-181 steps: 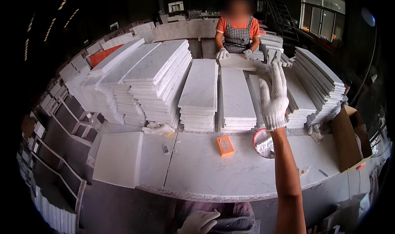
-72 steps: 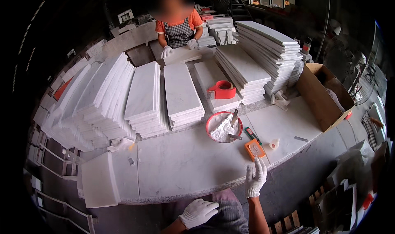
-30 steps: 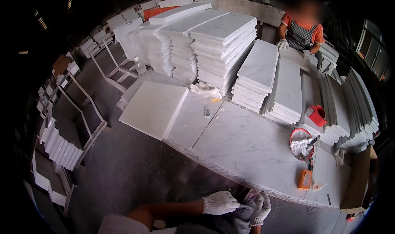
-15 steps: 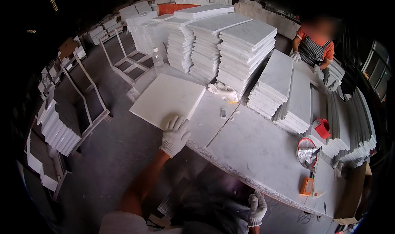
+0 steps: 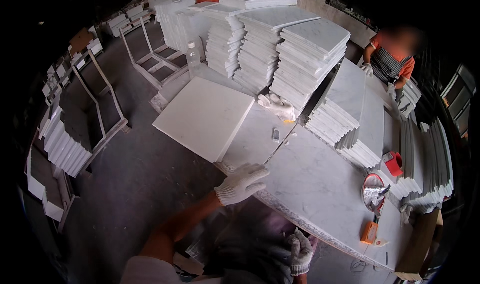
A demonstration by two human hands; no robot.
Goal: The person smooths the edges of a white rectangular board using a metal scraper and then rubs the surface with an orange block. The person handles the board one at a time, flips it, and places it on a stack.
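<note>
My left hand (image 5: 242, 184), in a white knit glove, is at the table's front edge with its fingers stretched out and nothing in them. Just beyond it, a square white stone slab (image 5: 204, 116) lies flat on the table's left end, its left corner reaching past the edge. My right hand (image 5: 301, 254), gloved the same way, is low beside my body, below the front edge. Its fingers are curled closed, and whatever they may hold is hidden. The stone-topped table (image 5: 320, 184) stretches to the right from the slab.
Tall stacks of white slabs (image 5: 312, 59) line the table's back. A spare glove (image 5: 276, 105), clear bottle (image 5: 193, 54), red-rimmed bowl (image 5: 372, 191), orange box (image 5: 369, 232) and red tape roll (image 5: 393, 163) sit about. A person (image 5: 392, 64) stands far right; slab racks (image 5: 107, 134) stand left.
My left hand has come off the slab's near corner and moved right, to the table's front edge. The slab stays on the table. The view has shifted slightly; my right hand remains low, fingers curled.
</note>
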